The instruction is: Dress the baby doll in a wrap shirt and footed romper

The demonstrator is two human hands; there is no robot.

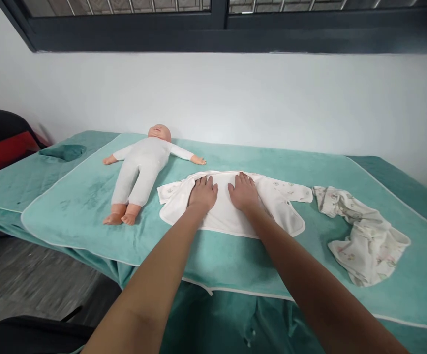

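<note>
A white baby top (221, 211) with patterned sleeves lies spread out on the green bed cover (272, 265). My left hand (203, 192) presses flat on its left half, fingers stretched away from me, the fingertips near the top edge. On the right half, my right hand (243, 191) rests the same way, fingers extended. Neither hand grips the cloth. Left of the top, a baby doll (143, 162) in a pale bodysuit lies on its back with arms out. Crumpled patterned baby pants (372, 241) lie to the right, close to the end of the right sleeve.
A white wall (235, 98) runs behind the bed, under a dark-framed window (221, 34). A black and red chair (3, 142) stands at the far left. Another dark chair (32, 334) is at the lower left. The cover has a face hole (64, 152).
</note>
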